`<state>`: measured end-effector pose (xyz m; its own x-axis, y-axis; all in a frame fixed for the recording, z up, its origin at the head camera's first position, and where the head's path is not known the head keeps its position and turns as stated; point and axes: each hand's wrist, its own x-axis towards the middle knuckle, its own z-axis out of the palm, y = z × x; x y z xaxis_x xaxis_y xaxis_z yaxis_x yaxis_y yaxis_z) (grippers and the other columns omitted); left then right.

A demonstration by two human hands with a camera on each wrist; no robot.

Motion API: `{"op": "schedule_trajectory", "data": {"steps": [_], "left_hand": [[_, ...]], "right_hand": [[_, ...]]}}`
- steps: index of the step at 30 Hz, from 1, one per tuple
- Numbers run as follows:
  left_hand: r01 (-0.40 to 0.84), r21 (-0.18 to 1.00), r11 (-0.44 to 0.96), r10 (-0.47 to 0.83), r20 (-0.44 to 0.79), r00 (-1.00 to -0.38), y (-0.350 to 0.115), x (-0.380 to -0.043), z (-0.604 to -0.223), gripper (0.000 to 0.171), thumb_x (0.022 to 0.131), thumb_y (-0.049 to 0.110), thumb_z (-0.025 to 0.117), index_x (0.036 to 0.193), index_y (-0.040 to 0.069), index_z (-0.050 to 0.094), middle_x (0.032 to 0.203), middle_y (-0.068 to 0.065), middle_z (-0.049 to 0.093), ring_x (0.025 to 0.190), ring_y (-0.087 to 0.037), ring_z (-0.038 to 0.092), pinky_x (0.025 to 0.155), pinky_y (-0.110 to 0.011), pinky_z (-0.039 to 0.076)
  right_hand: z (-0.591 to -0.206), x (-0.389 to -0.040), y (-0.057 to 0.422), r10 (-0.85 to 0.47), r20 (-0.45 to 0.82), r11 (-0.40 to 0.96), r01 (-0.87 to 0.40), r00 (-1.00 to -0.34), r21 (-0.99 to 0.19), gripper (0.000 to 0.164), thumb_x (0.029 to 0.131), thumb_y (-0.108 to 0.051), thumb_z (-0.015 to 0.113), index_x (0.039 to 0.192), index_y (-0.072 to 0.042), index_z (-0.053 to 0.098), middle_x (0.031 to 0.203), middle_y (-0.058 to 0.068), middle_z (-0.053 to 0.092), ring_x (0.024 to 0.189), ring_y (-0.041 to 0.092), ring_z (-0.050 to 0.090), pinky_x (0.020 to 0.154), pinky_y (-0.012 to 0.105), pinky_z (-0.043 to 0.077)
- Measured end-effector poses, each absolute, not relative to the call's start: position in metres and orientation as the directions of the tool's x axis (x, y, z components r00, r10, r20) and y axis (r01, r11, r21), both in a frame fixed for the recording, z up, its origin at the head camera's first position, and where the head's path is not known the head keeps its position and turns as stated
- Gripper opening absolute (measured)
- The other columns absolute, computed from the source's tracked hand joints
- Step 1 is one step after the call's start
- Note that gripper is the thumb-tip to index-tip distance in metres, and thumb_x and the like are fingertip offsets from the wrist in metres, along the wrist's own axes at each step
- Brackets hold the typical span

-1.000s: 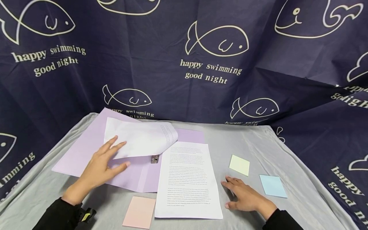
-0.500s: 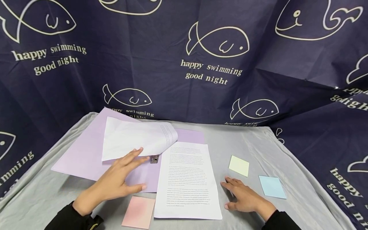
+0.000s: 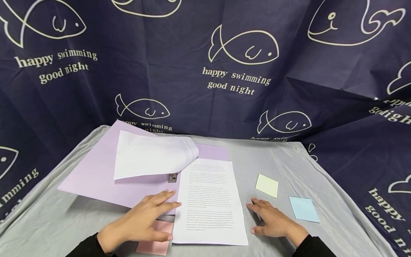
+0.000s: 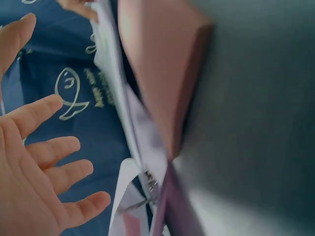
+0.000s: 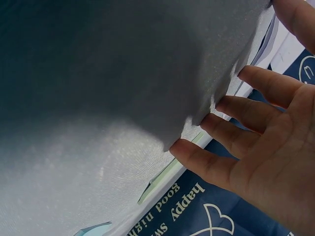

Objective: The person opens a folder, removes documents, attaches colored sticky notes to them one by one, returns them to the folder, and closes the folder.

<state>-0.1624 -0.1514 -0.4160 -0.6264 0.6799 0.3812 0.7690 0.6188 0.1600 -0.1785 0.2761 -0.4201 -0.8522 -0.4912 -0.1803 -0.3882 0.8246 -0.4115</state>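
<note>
A lilac folder point(image 3: 93, 167) lies opened out, holding a stack of printed paper point(image 3: 210, 203). One white sheet point(image 3: 147, 157) is folded over to the left, past the metal clip point(image 3: 172, 177). My left hand point(image 3: 141, 219), fingers spread and holding nothing, hovers at the stack's lower left edge. It partly covers a pink sticky note pad point(image 3: 154, 246), which also shows as a thick pink block point(image 4: 157, 64) in the left wrist view. To the right of the stack, my right hand point(image 3: 273, 219) rests its fingertips on the cloth with fingers extended.
A pale green sticky note pad point(image 3: 267, 185) and a light blue one point(image 3: 304, 209) lie near the right hand. Grey cloth point(image 3: 269, 153) covers the table. Behind it hangs a dark blue curtain point(image 3: 179, 78) with fish drawings.
My left hand has moved right and toward me, from over the turned sheet to the stack's lower left edge. The turned sheet's near corner has settled lower. My right hand stays put.
</note>
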Motion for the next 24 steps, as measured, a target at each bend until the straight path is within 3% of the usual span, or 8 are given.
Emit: {"op": "schedule_trajectory", "data": {"steps": [4, 8, 16, 24], "left_hand": [[0.738, 0.245, 0.629, 0.705, 0.221, -0.674, -0.149, -0.158, -0.422, 0.072, 0.075, 0.065, 0.079, 0.133, 0.024, 0.066, 0.144, -0.016, 0.059, 0.129, -0.043, 0.058, 0.092, -0.059, 0.050], [0.703, 0.294, 0.648, 0.709, 0.104, -0.697, -0.147, -0.156, -0.427, 0.071, 0.070, 0.061, 0.083, 0.130, 0.027, 0.068, 0.144, -0.015, 0.060, 0.130, -0.040, 0.058, 0.091, -0.054, 0.050], [0.699, 0.272, 0.662, 0.711, 0.069, -0.700, -0.148, -0.153, -0.432, 0.071, 0.063, 0.049, 0.090, 0.127, 0.027, 0.069, 0.144, -0.013, 0.060, 0.131, -0.034, 0.058, 0.089, -0.048, 0.051], [0.702, 0.262, 0.662, 0.717, 0.053, -0.695, -0.147, -0.154, -0.431, 0.072, 0.061, 0.044, 0.092, 0.127, 0.028, 0.069, 0.144, -0.013, 0.060, 0.130, -0.035, 0.058, 0.089, -0.050, 0.051]], "right_hand": [[-0.421, -0.178, 0.276, -0.491, -0.180, 0.824, -0.388, -0.852, -0.413, 0.077, 0.078, -0.032, 0.085, 0.138, 0.007, 0.056, 0.151, 0.036, 0.043, 0.137, 0.059, 0.040, 0.099, 0.075, 0.039], [-0.421, -0.179, 0.277, -0.491, -0.183, 0.825, -0.388, -0.852, -0.412, 0.077, 0.078, -0.032, 0.085, 0.138, 0.007, 0.056, 0.151, 0.036, 0.043, 0.136, 0.059, 0.040, 0.099, 0.075, 0.039], [-0.419, -0.180, 0.275, -0.490, -0.189, 0.828, -0.386, -0.851, -0.406, 0.077, 0.079, -0.032, 0.084, 0.139, 0.006, 0.056, 0.151, 0.034, 0.043, 0.138, 0.058, 0.040, 0.100, 0.074, 0.040], [-0.418, -0.180, 0.275, -0.490, -0.193, 0.830, -0.388, -0.850, -0.400, 0.077, 0.079, -0.033, 0.084, 0.139, 0.006, 0.056, 0.152, 0.034, 0.043, 0.138, 0.057, 0.040, 0.101, 0.073, 0.040]]}}
